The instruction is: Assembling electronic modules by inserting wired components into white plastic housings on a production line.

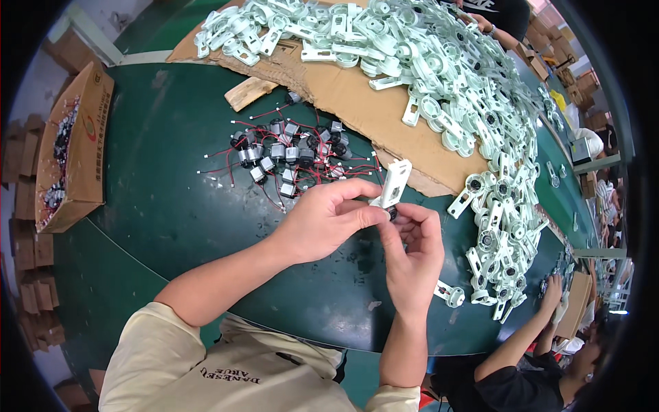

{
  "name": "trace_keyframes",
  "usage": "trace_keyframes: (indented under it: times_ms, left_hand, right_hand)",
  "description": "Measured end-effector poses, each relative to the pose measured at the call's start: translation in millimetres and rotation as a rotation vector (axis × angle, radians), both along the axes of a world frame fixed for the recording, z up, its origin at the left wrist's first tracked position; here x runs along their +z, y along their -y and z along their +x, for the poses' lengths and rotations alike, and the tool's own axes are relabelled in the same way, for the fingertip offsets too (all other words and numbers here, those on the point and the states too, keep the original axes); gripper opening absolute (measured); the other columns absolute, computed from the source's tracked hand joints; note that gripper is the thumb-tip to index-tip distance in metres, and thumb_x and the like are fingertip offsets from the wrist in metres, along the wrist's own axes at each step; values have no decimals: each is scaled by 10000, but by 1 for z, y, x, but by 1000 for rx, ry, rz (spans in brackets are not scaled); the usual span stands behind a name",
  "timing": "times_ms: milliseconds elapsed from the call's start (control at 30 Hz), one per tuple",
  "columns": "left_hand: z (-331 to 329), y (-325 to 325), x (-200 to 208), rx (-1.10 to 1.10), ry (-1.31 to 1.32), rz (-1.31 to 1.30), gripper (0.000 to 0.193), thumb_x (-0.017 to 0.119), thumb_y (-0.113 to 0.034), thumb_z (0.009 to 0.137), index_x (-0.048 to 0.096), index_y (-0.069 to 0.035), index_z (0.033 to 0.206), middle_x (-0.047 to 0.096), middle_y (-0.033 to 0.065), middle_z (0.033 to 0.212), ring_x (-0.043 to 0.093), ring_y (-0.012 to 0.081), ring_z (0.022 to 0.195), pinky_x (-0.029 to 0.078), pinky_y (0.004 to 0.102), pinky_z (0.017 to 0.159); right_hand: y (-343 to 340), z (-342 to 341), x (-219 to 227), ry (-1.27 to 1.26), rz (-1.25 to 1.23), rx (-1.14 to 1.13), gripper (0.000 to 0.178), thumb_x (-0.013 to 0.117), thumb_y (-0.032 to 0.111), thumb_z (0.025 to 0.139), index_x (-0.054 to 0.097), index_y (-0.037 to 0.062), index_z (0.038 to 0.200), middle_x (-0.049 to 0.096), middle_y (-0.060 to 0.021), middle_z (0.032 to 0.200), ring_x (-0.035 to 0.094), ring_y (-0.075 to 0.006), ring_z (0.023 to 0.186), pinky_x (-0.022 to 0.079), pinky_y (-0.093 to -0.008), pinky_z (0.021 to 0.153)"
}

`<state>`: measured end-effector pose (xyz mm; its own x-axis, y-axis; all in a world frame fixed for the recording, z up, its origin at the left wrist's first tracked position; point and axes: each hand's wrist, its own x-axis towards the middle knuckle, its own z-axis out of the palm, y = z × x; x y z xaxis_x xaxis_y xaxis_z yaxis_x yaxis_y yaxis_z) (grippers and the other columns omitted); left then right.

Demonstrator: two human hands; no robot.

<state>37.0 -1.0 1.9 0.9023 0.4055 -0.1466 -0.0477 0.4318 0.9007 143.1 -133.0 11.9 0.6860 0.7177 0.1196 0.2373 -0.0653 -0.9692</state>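
My left hand [316, 221] is closed on a pale mint plastic housing [396, 182], held tilted up above the green table with its slotted arm pointing away from me. A small black round part [392, 213] shows at the housing's lower end. My right hand [414, 268] closes its thumb and fingers around that black part, against the housing; the fingers hide most of it. Just beyond my left hand lies a heap of small silver-and-black motors [292, 152] with red and black wires and white plugs. To the right of my right wrist rests a single loose housing [449, 294].
A large pile of mint housings [439, 69] covers a cardboard sheet [357, 103] and curves down the right side. Some there hold black parts. A wood block [250, 92] lies beyond the motors. At far left stands a carton of wired parts [89, 147]. Co-workers sit lower right and far right.
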Motion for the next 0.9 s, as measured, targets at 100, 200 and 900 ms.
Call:
trace_keyframes:
  times_ms: [100, 200, 900]
  left_hand:
    - [0, 1, 3, 16, 34, 1, 384, 659, -48, 951, 539, 20, 1310, 624, 66, 1226, 610, 135, 1110, 507, 300, 960]
    - [1, -1, 3, 38, 2, -44, 400, 657, -37, 949, 532, 9, 1325, 623, 57, 1227, 599, 134, 1136, 505, 302, 968]
    - [1, 0, -1, -54, 30, -42, 318, 532, -38, 1011, 488, 2, 1323, 619, 80, 1172, 621, 130, 1043, 554, 313, 881]
  right_hand:
    - [-1, -2, 2, 27, -37, 8, 232, 668, -71, 887, 594, -19, 1100, 641, -58, 962, 615, -83, 801, 529, -224, 735]
    - [-3, -4, 8, -117, 2, 14, 258, 637, -56, 911, 592, -22, 1163, 648, -60, 958, 608, -76, 770, 519, -219, 693]
    - [-2, -2, 12, -131, -1, 41, 188, 622, 28, 969, 573, -29, 1141, 662, -48, 928, 610, -74, 807, 496, -210, 716]
